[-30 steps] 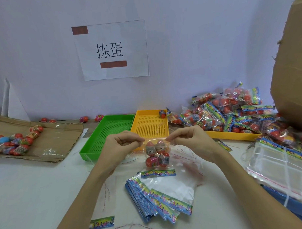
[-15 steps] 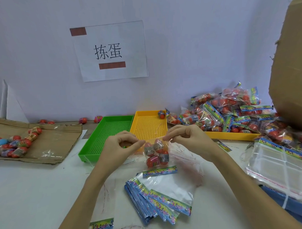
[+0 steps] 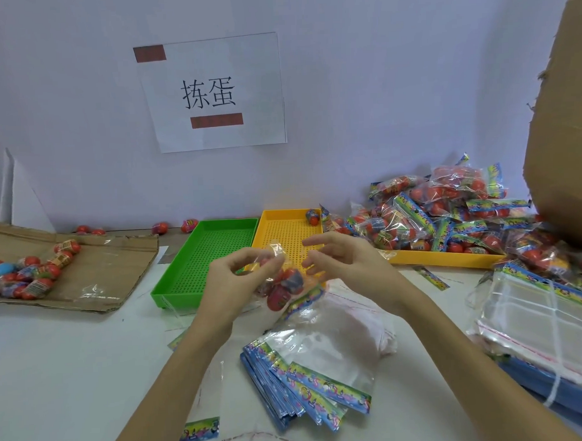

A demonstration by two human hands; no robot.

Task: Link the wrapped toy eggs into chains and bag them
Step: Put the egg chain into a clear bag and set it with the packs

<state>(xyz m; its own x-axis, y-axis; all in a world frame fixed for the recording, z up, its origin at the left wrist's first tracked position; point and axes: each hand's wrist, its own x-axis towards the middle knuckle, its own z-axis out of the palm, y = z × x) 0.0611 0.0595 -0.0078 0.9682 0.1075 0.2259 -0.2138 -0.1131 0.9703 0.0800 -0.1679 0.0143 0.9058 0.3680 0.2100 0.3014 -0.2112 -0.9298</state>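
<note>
A clear bag of red wrapped toy eggs (image 3: pixel 285 285) hangs tilted above the table, in front of the trays. My left hand (image 3: pixel 235 281) pinches the bag's top edge. To its right my right hand (image 3: pixel 340 258) hovers with fingers spread and relaxed, just off the bag. A fanned stack of empty bags with colourful headers (image 3: pixel 308 384) lies below my hands. Loose wrapped eggs (image 3: pixel 31 272) sit on flat cardboard at the left. Several filled bags (image 3: pixel 447 211) are heaped at the right.
A green tray (image 3: pixel 198 256) and a yellow tray (image 3: pixel 283 230) stand side by side behind my hands. More clear bags (image 3: pixel 534 327) are stacked at the right edge. A cardboard box wall (image 3: pixel 567 128) rises at the far right. A paper sign (image 3: pixel 212 91) hangs on the wall.
My right hand has let go of the bag's top and opened. The bag has swung over to the left hand and tilted.
</note>
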